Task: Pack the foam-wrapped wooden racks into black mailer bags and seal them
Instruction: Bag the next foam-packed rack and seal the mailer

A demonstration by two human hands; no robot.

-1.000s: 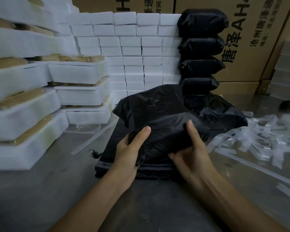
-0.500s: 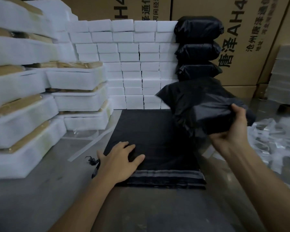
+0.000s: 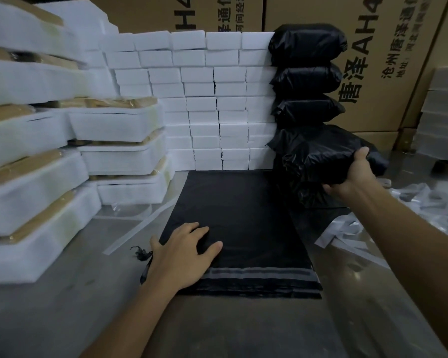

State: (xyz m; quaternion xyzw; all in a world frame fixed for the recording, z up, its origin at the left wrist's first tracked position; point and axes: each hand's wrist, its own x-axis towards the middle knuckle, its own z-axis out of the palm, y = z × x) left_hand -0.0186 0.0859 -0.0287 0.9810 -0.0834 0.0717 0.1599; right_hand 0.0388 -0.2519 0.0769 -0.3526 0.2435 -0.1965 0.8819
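the left forearm comes in from the bottom edge and the left hand (image 3: pixel 184 257) lies palm down, fingers straight and a little spread, flat on the near left corner of the stack of empty black mailer bags (image 3: pixel 246 228); it presses there and grips nothing. the stack lies flat on the grey table (image 3: pixel 62 306), its grey seal strip (image 3: pixel 261 274) along the near edge, just right of that hand.

the right forearm reaches up and away to the right. the right hand (image 3: pixel 357 174) is clamped on the packed black bag (image 3: pixel 321 156), thumb on top, fingers curled under its near right end, holding it against the foot of the column of sealed black parcels (image 3: pixel 307 73) at the far right of the table; whether it rests on something below is unclear.

left of the bags, foam-wrapped wooden racks (image 3: pixel 119 140) are stacked in leaning piles. behind, a wall of white foam blocks (image 3: pixel 204 99). clear plastic strips (image 3: pixel 424 208) litter the table to the right. cardboard cartons (image 3: pixel 388 60) with printed characters stand at the back.
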